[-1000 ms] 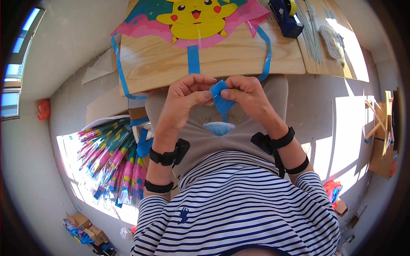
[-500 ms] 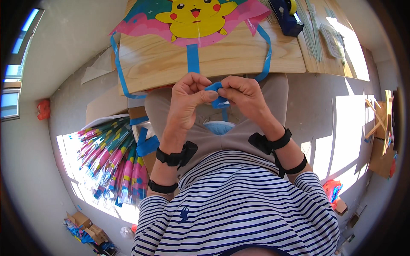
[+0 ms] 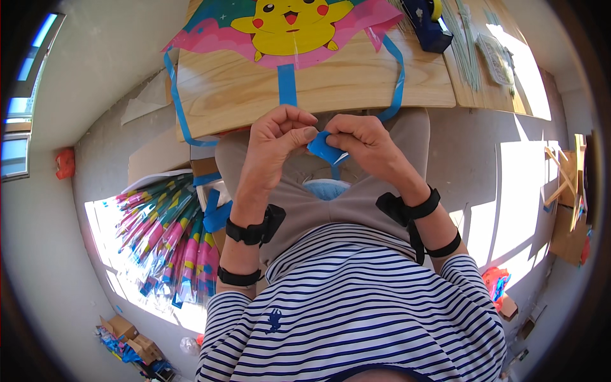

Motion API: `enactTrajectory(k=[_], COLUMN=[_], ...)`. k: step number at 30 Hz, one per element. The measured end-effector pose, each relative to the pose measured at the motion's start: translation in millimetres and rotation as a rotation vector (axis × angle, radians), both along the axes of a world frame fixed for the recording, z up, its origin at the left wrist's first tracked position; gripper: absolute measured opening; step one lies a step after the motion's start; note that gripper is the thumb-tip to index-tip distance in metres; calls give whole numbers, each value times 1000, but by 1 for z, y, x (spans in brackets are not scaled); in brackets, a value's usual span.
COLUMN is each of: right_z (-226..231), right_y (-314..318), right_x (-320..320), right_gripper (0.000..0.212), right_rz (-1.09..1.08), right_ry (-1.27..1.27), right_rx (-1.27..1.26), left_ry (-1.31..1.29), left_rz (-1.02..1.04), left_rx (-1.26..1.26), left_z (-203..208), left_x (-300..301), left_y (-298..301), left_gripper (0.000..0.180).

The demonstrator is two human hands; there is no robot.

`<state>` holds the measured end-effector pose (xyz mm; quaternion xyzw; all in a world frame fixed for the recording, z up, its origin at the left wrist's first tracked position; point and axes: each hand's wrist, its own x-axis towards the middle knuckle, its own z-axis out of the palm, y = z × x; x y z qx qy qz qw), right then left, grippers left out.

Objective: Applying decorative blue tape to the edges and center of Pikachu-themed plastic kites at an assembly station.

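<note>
Compared with half a second ago, I see the left hand (image 3: 270, 146) drawn slightly back to the left of the frame, and the blue piece (image 3: 326, 150) turns more of its flat side to my camera. The sheet (image 3: 296, 35) with the yellow figure keeps its place at the top of the frame, on the table (image 3: 216, 95).

The blue piece is a little above the centre of the frame, just beside the table's near edge. The right hand (image 3: 368, 146) pinches it between thumb and forefinger, with the other fingers folded in. The left hand looks released: its fingers are loosely curled, thumb and forefinger slightly apart. I cannot tell if this thumb touches the blue piece. Both forearms rise from below and lean inward.

At the upper right, the clear tray (image 3: 496, 60) contains small pale things, which I cannot make out. At the left, long clear bags (image 3: 172, 235) spread like a fan and hold pink, green and yellow material. Cardboard boxes (image 3: 119, 328) are at the lower left; their contents are too small to tell.
</note>
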<state>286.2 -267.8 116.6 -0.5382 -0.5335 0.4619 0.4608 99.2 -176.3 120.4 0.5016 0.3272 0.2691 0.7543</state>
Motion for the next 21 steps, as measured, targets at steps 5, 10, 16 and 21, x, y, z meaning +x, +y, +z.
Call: enactTrajectory(k=[5, 10, 16, 21], right_z=[-1, -2, -1, -5], right_y=[0, 0, 1, 2], right_x=[1, -6, -9, -9], right_gripper=[6, 10, 9, 7], right_rz=[23, -70, -191, -313], right_ry=[24, 162, 68, 43], right_rx=[-31, -12, 74, 137], left_ry=[-54, -89, -100, -116], left_rz=[-4, 27, 99, 123], left_rx=[-64, -44, -59, -67], left_z=[-7, -7, -11, -15], left_x=[-2, -1, 3, 9], left_y=[1, -2, -3, -2], left_gripper=[17, 15, 15, 14])
